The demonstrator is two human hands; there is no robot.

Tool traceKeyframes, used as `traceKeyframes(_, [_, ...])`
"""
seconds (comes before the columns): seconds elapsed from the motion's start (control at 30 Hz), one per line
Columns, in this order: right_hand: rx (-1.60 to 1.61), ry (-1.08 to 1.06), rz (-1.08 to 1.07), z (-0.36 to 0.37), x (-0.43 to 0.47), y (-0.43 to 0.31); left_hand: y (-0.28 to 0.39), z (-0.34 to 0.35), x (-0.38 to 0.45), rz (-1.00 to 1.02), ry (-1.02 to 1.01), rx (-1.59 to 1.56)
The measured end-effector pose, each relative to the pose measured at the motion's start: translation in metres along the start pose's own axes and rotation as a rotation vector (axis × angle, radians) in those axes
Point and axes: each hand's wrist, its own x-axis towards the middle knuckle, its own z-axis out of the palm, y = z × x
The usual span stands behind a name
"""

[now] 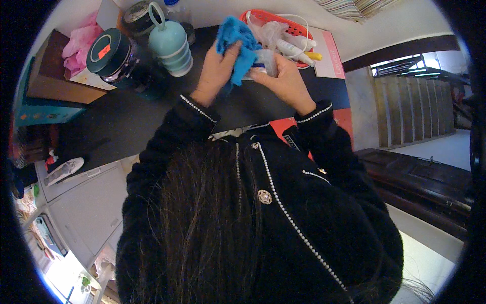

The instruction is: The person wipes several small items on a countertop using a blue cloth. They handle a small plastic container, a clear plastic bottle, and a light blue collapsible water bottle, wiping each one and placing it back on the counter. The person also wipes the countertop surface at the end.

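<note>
In my left hand point(215, 72) is a bunched blue cloth point(236, 36), gripped between thumb and fingers, with one end hanging down. My right hand point(285, 81) holds a small translucent plastic container point(267, 62) that bears a dark blue and white patch, perhaps a label. The cloth touches or overlaps the container's left side, hiding part of it. Both hands are above the far part of a black tabletop point(243, 108). Just behind the right hand stands a red perforated plastic basket point(262, 16) holding white tubes or bottles point(290, 49) and a clear plastic bag point(269, 30).
Left of my hands stand a light-blue stacked container with a loop handle point(171, 45), a dark green lidded jar point(110, 53) and a cardboard box point(60, 81) with a pink plastic bag point(81, 49). A pink-and-white box point(328, 57) lies right of the basket. Stairs point(415, 110) are at far right.
</note>
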Motion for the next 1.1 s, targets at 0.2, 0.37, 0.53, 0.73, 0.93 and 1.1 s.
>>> traceKeyframes(0.2, [-0.137,0.105,-0.247,0.01,-0.007,0.018,0.022,0.02,-0.007,0.352,-0.101,0.405])
traceKeyframes(0.37, [-0.424,0.25,-0.709,0.014,-0.006,0.022,0.026,0.029,-0.011,0.605,-0.196,0.519])
traceKeyframes(0.53, [-0.144,0.149,-0.031,0.013,-0.007,0.006,0.0,0.005,0.001,0.204,-0.171,0.241])
traceKeyframes(0.73, [-0.175,0.16,-0.247,0.004,-0.007,0.001,-0.007,0.002,-0.002,-0.079,-0.061,-0.012])
traceKeyframes(0.93, [-0.124,0.193,-0.295,0.011,-0.005,0.002,0.001,0.005,0.001,-0.482,0.095,-0.452])
traceKeyframes(1.1, [-0.282,0.247,-0.335,0.017,-0.006,-0.003,-0.008,0.013,-0.005,-0.432,0.144,-0.567])
